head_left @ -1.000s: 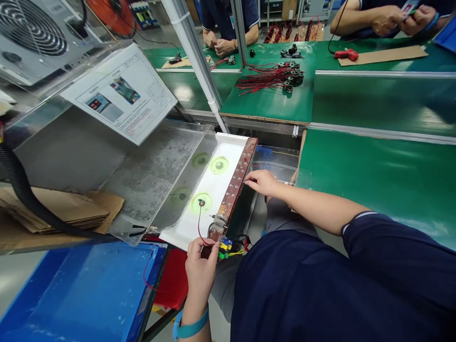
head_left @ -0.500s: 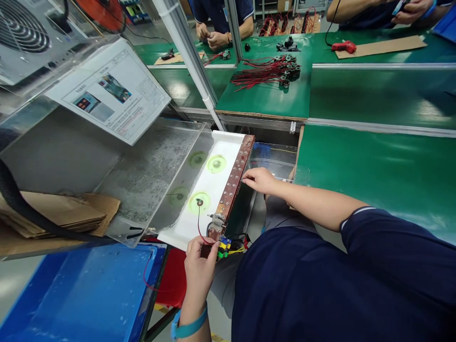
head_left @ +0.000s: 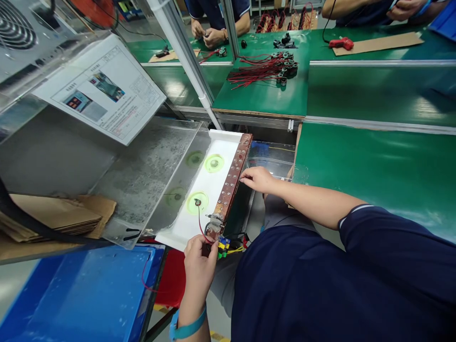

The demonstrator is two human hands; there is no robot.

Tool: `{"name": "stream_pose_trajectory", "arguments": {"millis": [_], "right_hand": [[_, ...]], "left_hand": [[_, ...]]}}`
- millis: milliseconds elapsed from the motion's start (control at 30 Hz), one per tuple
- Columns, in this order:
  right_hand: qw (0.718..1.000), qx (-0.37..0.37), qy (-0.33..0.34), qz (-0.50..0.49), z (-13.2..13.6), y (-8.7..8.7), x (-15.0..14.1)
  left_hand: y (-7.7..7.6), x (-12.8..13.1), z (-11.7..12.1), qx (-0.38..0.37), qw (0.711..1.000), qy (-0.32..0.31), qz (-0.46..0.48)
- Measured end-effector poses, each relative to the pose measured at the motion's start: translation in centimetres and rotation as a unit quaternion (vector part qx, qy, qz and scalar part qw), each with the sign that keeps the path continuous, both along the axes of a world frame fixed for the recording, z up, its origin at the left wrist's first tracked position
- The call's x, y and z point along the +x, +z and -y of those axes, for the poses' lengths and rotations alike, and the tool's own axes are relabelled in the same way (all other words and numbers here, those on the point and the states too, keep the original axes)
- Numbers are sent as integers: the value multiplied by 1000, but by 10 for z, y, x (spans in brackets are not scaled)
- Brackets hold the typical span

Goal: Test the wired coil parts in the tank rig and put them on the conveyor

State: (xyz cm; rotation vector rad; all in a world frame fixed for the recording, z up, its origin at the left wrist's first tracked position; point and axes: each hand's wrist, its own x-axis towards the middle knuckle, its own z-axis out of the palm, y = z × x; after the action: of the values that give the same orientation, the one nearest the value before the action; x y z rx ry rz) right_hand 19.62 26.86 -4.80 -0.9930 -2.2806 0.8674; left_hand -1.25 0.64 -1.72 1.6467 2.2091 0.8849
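My brown perforated strip lies along the white tray's right edge, a thin red wire looping from its near end to a green-ringed disc.

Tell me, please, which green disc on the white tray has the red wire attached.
It is the green disc nearer the left hand, with the red wire running from its centre; the other green disc on the white tray shows no wire.

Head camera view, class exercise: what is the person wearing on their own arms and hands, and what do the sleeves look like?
Both the left hand and the right hand are bare, with no gloves. The navy short-sleeved top has a pale stripe at the right sleeve's cuff. A teal wristband circles the left wrist.
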Motion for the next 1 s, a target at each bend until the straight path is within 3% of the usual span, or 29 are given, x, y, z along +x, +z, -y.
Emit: {"name": "stream_pose_trajectory", "arguments": {"millis": [1000], "right_hand": [[1000, -6, 3, 6, 0, 3, 0]], "left_hand": [[7, -1, -7, -36, 999, -26, 18]]}}
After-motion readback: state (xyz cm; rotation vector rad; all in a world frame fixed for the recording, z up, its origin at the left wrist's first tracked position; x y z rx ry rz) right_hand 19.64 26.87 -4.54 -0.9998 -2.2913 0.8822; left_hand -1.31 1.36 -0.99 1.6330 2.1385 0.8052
